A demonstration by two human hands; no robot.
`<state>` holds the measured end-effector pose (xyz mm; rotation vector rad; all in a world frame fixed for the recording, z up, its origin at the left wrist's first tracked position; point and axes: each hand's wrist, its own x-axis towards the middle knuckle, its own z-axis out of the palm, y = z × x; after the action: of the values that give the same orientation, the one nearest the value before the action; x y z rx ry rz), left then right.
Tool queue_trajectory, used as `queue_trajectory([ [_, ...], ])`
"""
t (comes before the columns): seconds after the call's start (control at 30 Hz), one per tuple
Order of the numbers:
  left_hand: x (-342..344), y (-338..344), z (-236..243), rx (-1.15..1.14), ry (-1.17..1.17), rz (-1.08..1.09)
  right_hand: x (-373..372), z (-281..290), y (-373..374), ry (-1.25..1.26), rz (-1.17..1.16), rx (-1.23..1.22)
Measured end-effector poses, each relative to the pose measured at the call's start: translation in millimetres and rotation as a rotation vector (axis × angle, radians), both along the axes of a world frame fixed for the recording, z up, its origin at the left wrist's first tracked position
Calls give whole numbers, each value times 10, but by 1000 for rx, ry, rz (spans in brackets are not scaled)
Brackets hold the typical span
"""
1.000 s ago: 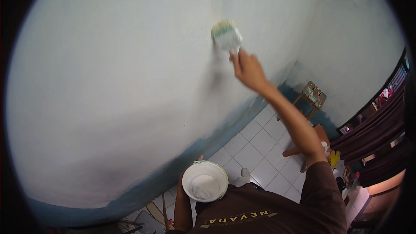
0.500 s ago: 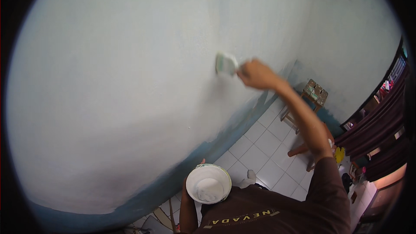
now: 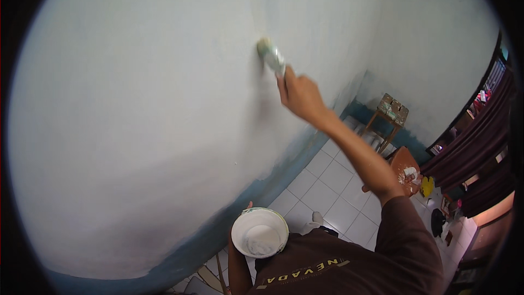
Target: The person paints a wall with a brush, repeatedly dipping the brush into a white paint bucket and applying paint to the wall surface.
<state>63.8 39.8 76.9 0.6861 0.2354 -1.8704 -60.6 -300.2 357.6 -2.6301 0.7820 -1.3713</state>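
Observation:
My right hand [image 3: 302, 94] is closed round the handle of a wide paintbrush [image 3: 272, 57], its bristles against the pale wall [image 3: 147, 87]. The wall carries whitish paint over a blue band [image 3: 240, 202] along its foot. At my body, a white bucket [image 3: 260, 233] with some white paint in it rests on my left side. My left hand [image 3: 250, 205] holds the bucket; only a fingertip shows past the rim, and the rest is hidden behind it.
A paint-spattered wooden stool [image 3: 393, 110] stands in the far right corner. Nearer is a brown table or stool [image 3: 405, 172] with white scraps on it. Dark purple curtains [image 3: 475, 142] hang at the right. White tiles [image 3: 333, 186] cover the floor.
My right hand has moved the paintbrush up and a little left along the wall, and the brush has turned to show its narrow side. The bucket has shifted slightly left.

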Motion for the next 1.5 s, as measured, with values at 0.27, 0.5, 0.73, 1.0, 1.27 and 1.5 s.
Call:
queue_trajectory([
  [0.27, -257, 125, -259, -185, -222, 307, -516, -1013, 83, 540, 0, 304],
  [0.5, -14, 350, -948, -343, -508, 340, -333, 521, -53, 545, 51, 191],
  [0.73, 63, 61, -181, -158, 93, -12, -398, 1504, 157, 147, -82, 76],
  [1.0, -1, -9, -66, 57, -58, 43, -232, 2, 219, 110, -50, 163],
  [1.27, 110, 309, -857, -119, -178, 181, -415, -782, 321, 776, 73, 283],
  [1.5, -47, 68, -673, 34, -351, 328, -528, 718, 115, 490, -22, -10],
])
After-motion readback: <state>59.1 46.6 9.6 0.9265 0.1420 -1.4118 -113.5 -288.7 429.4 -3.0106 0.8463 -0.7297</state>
